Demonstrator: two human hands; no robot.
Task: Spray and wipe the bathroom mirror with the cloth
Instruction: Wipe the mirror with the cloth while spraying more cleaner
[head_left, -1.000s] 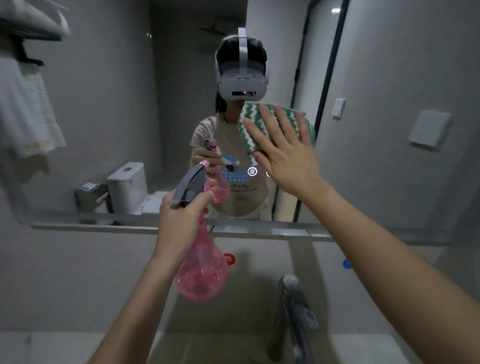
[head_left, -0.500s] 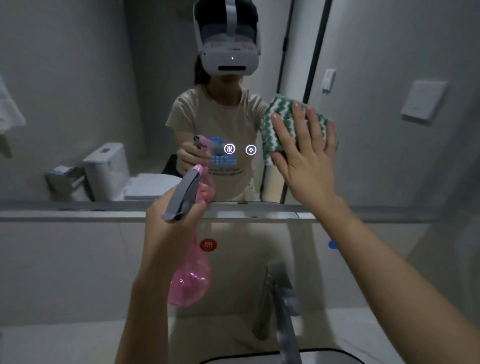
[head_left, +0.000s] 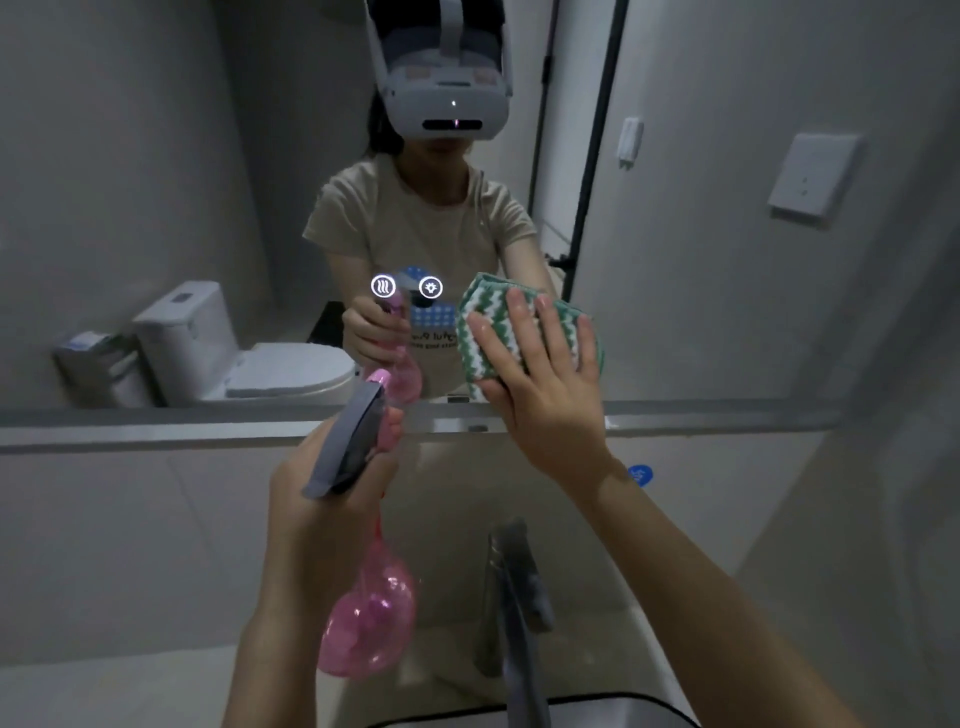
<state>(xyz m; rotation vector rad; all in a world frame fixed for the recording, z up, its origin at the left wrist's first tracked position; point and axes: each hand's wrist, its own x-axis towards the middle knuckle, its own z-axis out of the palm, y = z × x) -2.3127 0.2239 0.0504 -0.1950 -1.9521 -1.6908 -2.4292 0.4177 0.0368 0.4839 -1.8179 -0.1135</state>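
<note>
The bathroom mirror (head_left: 156, 208) fills the upper part of the view, with two lit touch icons (head_left: 407, 287) on its glass. My right hand (head_left: 540, 384) lies flat with fingers spread, pressing a green-and-white zigzag cloth (head_left: 480, 332) against the mirror near its bottom edge. My left hand (head_left: 322, 504) is wrapped around the neck of a pink spray bottle (head_left: 371, 618) with a grey trigger head (head_left: 348, 447), held upright below the mirror's lower edge. The nozzle points toward the glass.
A grey faucet (head_left: 511, 592) rises from the sink rim (head_left: 623, 701) directly below my hands. A narrow ledge (head_left: 156, 423) runs under the mirror. A white wall plate (head_left: 813, 176) sits on the right wall. The mirror reflects a toilet and a person.
My right hand slid the cloth down the mirror from head height to the bottom edge. The view tilted downward. The left hand kept holding the spray bottle.
</note>
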